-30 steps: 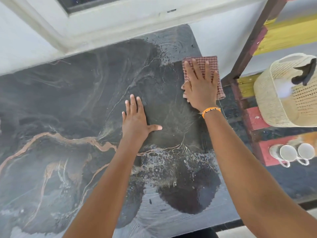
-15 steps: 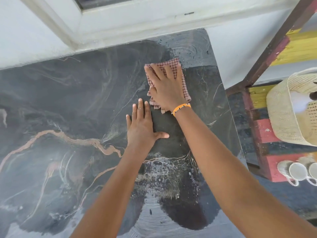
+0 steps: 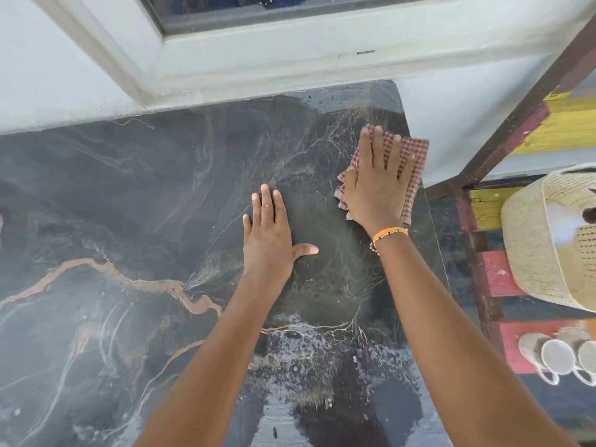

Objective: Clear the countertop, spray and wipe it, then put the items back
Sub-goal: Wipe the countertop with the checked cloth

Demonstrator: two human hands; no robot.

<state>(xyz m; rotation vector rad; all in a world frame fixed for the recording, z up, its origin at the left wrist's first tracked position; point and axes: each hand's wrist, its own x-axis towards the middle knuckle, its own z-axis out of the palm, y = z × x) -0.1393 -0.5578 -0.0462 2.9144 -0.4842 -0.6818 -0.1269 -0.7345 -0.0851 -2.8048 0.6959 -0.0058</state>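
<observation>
The dark marbled countertop (image 3: 135,201) fills most of the view, wet and streaked near its front edge. My right hand (image 3: 377,185) lies flat, fingers spread, pressing a red-and-white checked cloth (image 3: 414,156) onto the counter at its far right edge. An orange bead bracelet sits on that wrist. My left hand (image 3: 267,233) rests flat on the stone beside it, palm down, fingers apart, holding nothing.
A white window sill and wall (image 3: 258,69) run along the back of the counter. To the right stands a painted wooden shelf (image 3: 503,279) with a woven basket (image 3: 541,240) and white cups (image 3: 558,356). Foamy wet patches (image 3: 306,359) lie near the front.
My right hand has slid the cloth from the middle back of the counter out to its right edge. My left hand has stayed planted in place.
</observation>
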